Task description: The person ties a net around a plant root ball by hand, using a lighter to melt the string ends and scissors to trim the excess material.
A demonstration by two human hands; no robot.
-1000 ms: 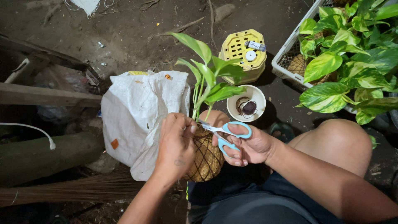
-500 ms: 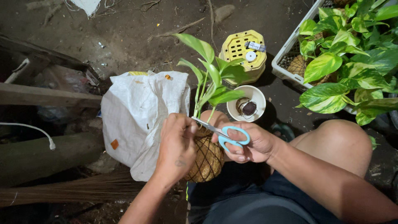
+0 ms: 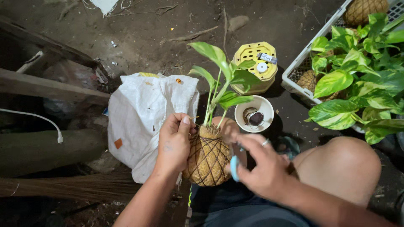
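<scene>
Over the person's lap, between the knees, the left hand (image 3: 174, 141) wraps its fingers closed around the top of a fibre ball (image 3: 208, 157), a rough, egg-shaped coir bundle laced with dark twine in a diamond net. Smooth, glossy green leaves (image 3: 223, 75) rise from it on thin stalks. The right hand (image 3: 263, 166) is curled shut on blue-handled scissors (image 3: 234, 168), just beside the ball's right side. On the dirt floor (image 3: 147, 33) behind lie a crumpled white woven sack (image 3: 143, 111), a round white bowl (image 3: 254, 113) and a yellow perforated plastic box (image 3: 254, 65).
</scene>
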